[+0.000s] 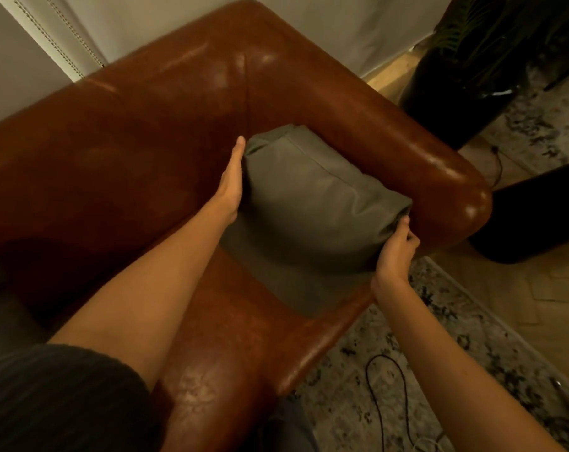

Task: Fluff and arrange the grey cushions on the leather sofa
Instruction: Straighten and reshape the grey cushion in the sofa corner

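One plump grey fabric cushion [312,203] stands in the corner of the brown leather sofa [165,132], against the armrest at 3 o'clock. Left hand [232,184], fingers straight, presses its left side. Right hand [395,252] pinches its lower right corner. Patterned rug [439,347] with black cable [387,380] at 5 o'clock; dark planter [456,93] at 1 o'clock.

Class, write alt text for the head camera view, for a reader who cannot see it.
A person's two hands hold a grey cushion in the corner of a brown leather sofa: the left hand presses flat against one side, and the right hand grips the opposite end. A patterned rug lies beside the sofa.
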Tool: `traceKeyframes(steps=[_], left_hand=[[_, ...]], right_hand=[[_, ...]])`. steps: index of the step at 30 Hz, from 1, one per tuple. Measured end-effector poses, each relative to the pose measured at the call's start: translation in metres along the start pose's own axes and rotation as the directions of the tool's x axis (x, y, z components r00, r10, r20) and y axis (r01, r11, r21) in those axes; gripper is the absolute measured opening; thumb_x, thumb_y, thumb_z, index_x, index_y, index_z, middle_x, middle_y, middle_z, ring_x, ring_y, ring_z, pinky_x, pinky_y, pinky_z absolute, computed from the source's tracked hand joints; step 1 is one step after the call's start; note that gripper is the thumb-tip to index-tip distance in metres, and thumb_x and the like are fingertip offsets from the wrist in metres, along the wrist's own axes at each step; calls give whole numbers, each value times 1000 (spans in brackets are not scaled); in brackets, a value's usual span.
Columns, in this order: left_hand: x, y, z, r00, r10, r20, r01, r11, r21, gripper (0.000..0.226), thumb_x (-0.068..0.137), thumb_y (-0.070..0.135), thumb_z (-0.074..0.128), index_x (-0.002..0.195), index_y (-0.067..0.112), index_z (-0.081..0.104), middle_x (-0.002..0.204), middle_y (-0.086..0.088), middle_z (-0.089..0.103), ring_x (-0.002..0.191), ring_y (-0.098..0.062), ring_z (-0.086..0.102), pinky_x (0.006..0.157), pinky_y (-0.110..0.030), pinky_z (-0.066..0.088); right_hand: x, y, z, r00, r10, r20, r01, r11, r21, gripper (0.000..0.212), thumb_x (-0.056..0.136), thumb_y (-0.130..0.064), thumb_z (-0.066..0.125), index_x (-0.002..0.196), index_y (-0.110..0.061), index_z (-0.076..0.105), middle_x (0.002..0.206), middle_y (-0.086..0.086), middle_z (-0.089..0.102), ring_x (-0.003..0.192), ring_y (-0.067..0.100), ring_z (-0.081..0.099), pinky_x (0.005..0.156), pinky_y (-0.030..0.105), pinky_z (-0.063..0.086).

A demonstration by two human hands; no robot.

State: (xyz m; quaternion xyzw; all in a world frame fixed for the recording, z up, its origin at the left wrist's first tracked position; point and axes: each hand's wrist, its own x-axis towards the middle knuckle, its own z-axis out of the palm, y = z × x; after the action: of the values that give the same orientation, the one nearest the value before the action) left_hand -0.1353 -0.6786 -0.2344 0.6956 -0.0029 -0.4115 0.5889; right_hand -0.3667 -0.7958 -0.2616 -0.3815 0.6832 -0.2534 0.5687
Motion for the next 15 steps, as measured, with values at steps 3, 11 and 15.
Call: traceKeyframes(steps=[3, 11, 15], left_hand=[[-11, -7, -11, 998, -20, -54, 21, 999, 33, 69, 93, 66, 35, 150, 28, 32, 155, -2, 33, 142, -27, 30, 114, -50, 22], [-65, 4, -69, 993, 99, -59, -81, 965, 248, 41, 100, 40, 45, 136, 20, 50, 141, 0, 49, 124, -22, 50, 98, -37, 40], [-104, 6, -127, 976, 215, -41, -181, 898, 402, 30, 101, 34, 46, 127, 21, 57, 132, -1, 56, 111, -15, 58, 88, -28, 42]], right_hand=[[-12, -13, 0, 981, -166, -105, 165, 986, -12, 40, 102, -49, 34, 132, -25, 43, 136, 0, 46, 124, 22, 48, 106, 42, 37], [-102, -53, 47, 785, -611, 105, 611, 791, 32, 28, 99, -27, 49, 126, -30, 46, 129, -12, 46, 124, 6, 45, 109, 30, 36], [-162, -33, 90, 720, -613, 326, 622, 778, 91, 24, 96, -13, 54, 119, -20, 54, 117, -6, 55, 108, 2, 53, 92, 12, 41]])
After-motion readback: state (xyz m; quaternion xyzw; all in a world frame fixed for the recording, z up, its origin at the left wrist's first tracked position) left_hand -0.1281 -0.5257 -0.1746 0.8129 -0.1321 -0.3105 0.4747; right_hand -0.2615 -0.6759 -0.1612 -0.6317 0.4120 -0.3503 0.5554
